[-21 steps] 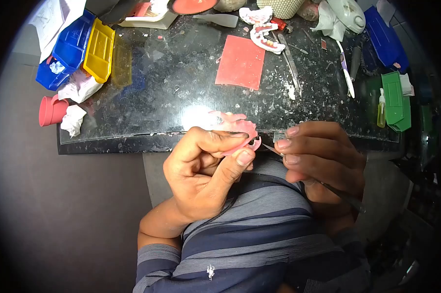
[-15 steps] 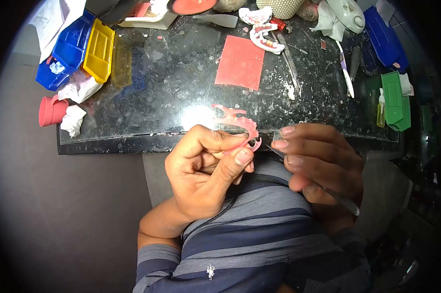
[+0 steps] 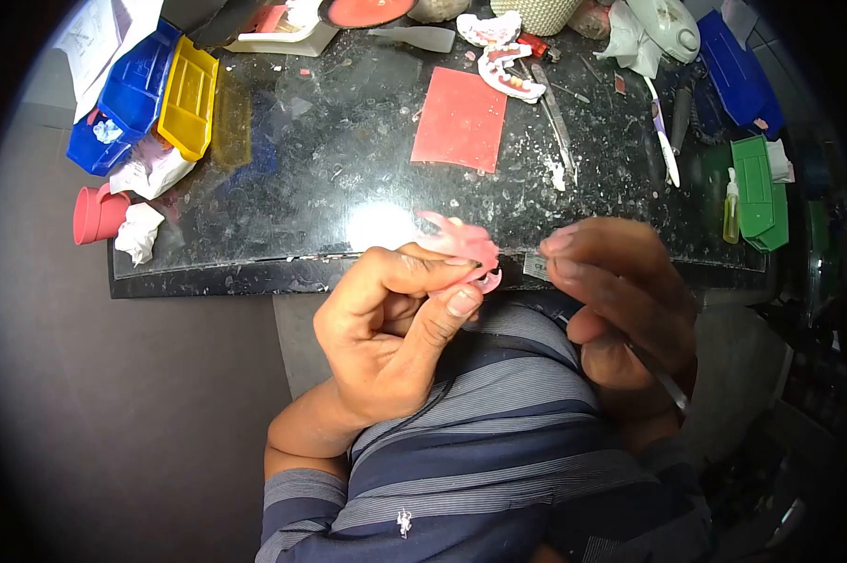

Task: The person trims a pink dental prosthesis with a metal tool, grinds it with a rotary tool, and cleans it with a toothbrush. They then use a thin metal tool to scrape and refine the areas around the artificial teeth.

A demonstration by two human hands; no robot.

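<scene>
Between the thumb and fingers of my left hand [image 3: 391, 324] is a pink partial denture [image 3: 463, 244], held up near the table's front edge. Its curved arms point up and away from me; the part under my fingertips is hidden. My right hand [image 3: 625, 305] is a little to the right, apart from the denture and slightly blurred. A thin metal hand tool with a flat, shiny end [image 3: 665, 383] lies in its grip, passing under the fingers and out below the palm. The tool's other end is mostly hidden.
On the black table [image 3: 302, 169] lie a pink wax sheet [image 3: 458, 120], white dental casts [image 3: 510, 73] and a metal instrument [image 3: 555, 117]. A toothbrush [image 3: 665, 136] is at right. Yellow [image 3: 189, 98] and blue bins [image 3: 128, 98], plus a red mug [image 3: 100, 214], stand left; a green bin [image 3: 761, 192] stands right.
My left hand has tilted the denture, so its arch looks flatter and broader. The right hand's fingers have lifted and shifted slightly away, with the tool still in them.
</scene>
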